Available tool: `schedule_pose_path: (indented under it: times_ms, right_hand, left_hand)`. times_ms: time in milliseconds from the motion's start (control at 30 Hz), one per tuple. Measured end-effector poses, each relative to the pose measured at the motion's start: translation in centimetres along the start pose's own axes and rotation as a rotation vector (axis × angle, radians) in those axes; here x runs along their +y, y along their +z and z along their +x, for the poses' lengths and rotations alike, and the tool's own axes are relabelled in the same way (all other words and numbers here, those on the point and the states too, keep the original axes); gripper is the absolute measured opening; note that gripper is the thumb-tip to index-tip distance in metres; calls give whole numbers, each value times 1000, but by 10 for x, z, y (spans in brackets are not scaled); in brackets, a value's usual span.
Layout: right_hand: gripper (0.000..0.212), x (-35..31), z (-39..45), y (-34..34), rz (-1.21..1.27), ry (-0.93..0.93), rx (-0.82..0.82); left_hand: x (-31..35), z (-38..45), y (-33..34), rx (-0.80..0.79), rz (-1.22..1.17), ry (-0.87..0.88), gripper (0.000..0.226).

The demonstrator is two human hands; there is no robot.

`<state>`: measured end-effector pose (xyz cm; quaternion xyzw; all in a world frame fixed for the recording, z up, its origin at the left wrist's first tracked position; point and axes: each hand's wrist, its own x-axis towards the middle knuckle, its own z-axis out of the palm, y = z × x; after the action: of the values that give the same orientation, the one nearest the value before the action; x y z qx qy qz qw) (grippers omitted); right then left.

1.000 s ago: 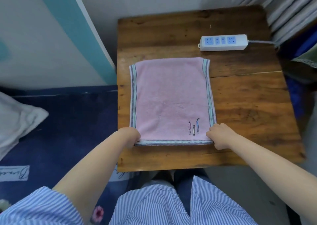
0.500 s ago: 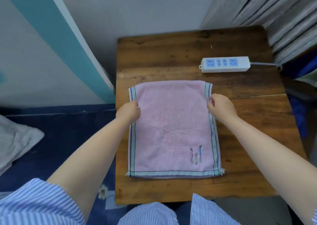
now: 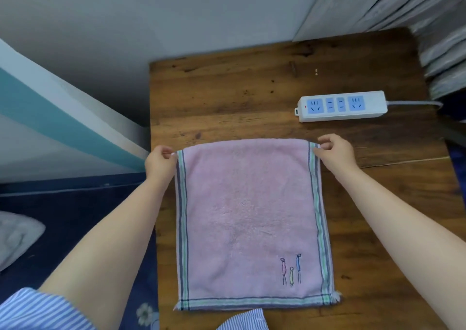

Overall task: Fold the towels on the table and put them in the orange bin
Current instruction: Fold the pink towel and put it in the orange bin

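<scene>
Dark wooden bench [image 3: 252,98] against grey wall carries flat pink striped-edge towel [image 3: 249,218]; left hand [image 3: 160,162] and right hand [image 3: 332,152] pinch its far corners; the orange bin lies out of frame.

no readable txt, labels, nos. on anything

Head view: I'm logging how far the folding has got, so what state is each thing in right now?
Pink towel: lies flat on the table, far edge a smooth fold, both far corners pinched.
Left hand: fingers shut on the towel's far left corner.
Right hand: fingers shut on the towel's far right corner.
Power strip: lies flat on the wooden table, sockets up and nothing plugged in, clear of the towel.
Orange bin: not in view.
</scene>
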<state>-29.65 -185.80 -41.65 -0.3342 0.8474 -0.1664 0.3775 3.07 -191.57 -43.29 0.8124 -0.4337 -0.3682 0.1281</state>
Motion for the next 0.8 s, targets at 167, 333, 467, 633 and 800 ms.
schedule_pose_path:
  times_ms: [167, 333, 467, 633, 800]
  right_hand:
    - [29, 6, 7, 6, -133, -65, 66]
    - [31, 5, 9, 21, -239, -112, 181]
    - [37, 8, 9, 24, -325, -109, 220]
    - [50, 11, 11, 14, -466, -274, 116]
    - [58, -6, 17, 8, -653, -454, -139]
  left_hand:
    - [-3, 5, 4, 44, 41, 29, 17]
    - [1, 7, 15, 156, 288, 106, 16]
    - [0, 10, 21, 128, 688, 310, 16]
    - [-1, 11, 17, 91, 750, 353, 24]
    - [8, 13, 11, -106, 745, 551, 36]
